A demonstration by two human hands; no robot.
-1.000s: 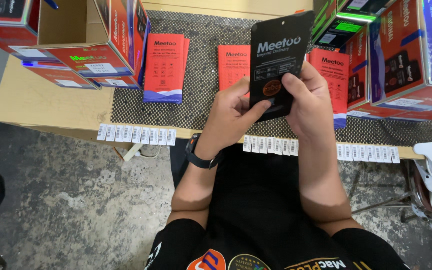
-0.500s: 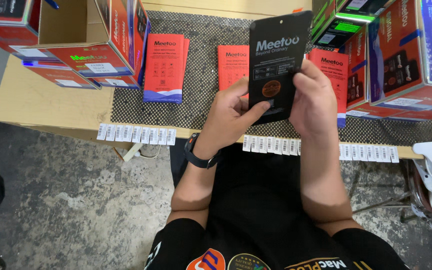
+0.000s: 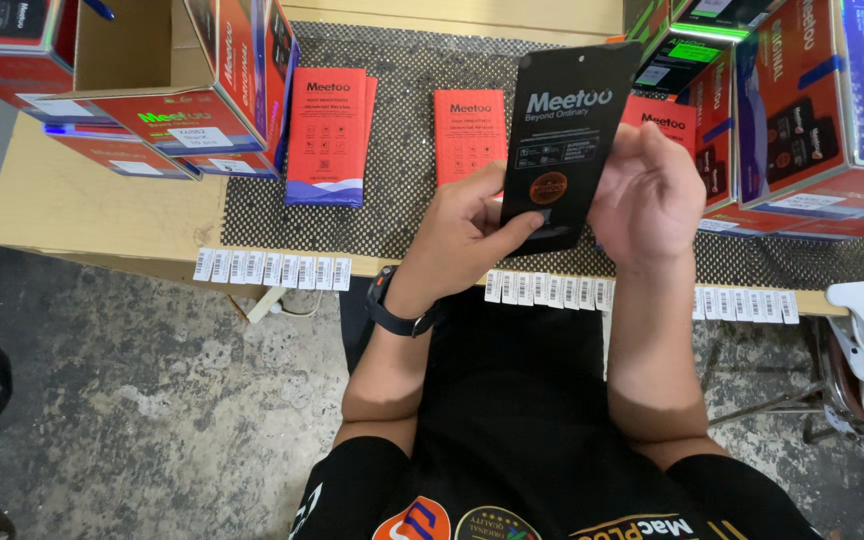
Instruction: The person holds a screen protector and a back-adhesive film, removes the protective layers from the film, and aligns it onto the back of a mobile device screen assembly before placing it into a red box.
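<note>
black flat packet (image 3: 564, 140) held up over the table's near edge

a slim, rectangular black packet with pale print near its top and a round orange mark low on its face. it stands nearly upright, tilted a little to the right, lifted clear of the table's dotted mat (image 3: 402, 190). the left hand (image 3: 467, 235) pinches its lower left edge, thumb laid across the face near the bottom; the right hand (image 3: 652, 195) grips its right edge. its bottom corner hangs just above the table's near edge.
</note>
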